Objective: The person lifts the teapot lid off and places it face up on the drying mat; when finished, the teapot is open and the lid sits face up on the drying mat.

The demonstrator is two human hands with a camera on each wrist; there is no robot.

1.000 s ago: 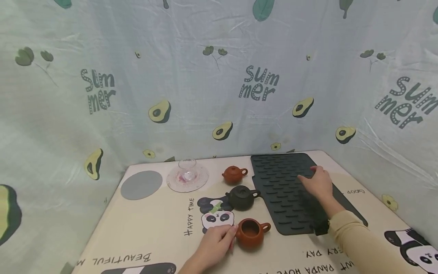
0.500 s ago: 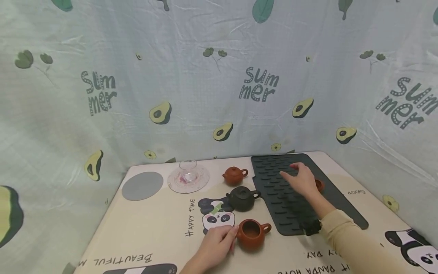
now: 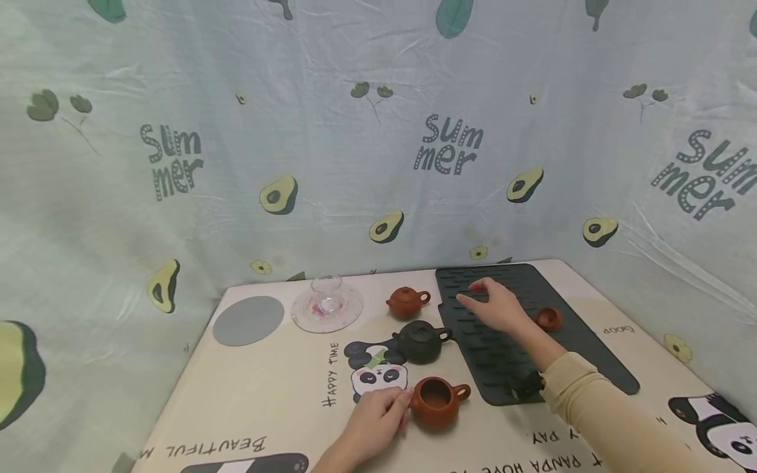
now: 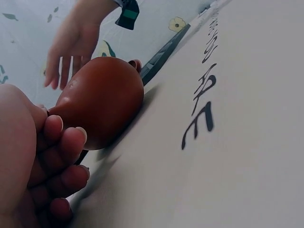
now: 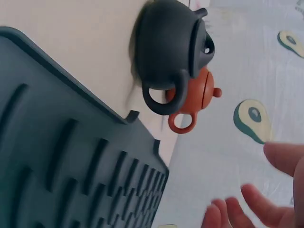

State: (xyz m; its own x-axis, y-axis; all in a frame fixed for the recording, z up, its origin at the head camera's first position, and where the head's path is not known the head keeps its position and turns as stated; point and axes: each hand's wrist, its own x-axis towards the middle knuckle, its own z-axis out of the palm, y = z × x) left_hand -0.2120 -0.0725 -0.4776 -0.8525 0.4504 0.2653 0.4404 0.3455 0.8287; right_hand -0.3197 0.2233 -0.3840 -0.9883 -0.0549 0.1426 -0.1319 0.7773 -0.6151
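My left hand (image 3: 378, 415) pinches the spout of a lidless reddish-brown clay teapot (image 3: 437, 417), which stands upright on the table. In the left wrist view, the thumb and finger meet at the spout of this teapot (image 4: 102, 102), and the other fingers are loosely bent. Above the dark ridged mat, my right hand (image 3: 495, 307) holds nothing, its thumb and fingers spread apart. Behind its wrist, a small round reddish-brown piece (image 3: 549, 318), like a lid or little cup, lies on the mat (image 3: 497, 374). A black teapot (image 3: 421, 343) stands left of the mat, nearest the right hand's fingertips.
A smaller lidded reddish-brown teapot (image 3: 407, 303) stands behind the black one. Farther left, a clear glass (image 3: 327, 295) sits on a patterned clear plate (image 3: 301, 322), beside a flat grey disc (image 3: 248, 320). Printed curtains rise behind the table.
My right hand has moved left across the mat, uncovering the small round reddish-brown piece on it. My left hand keeps its hold on the teapot spout.
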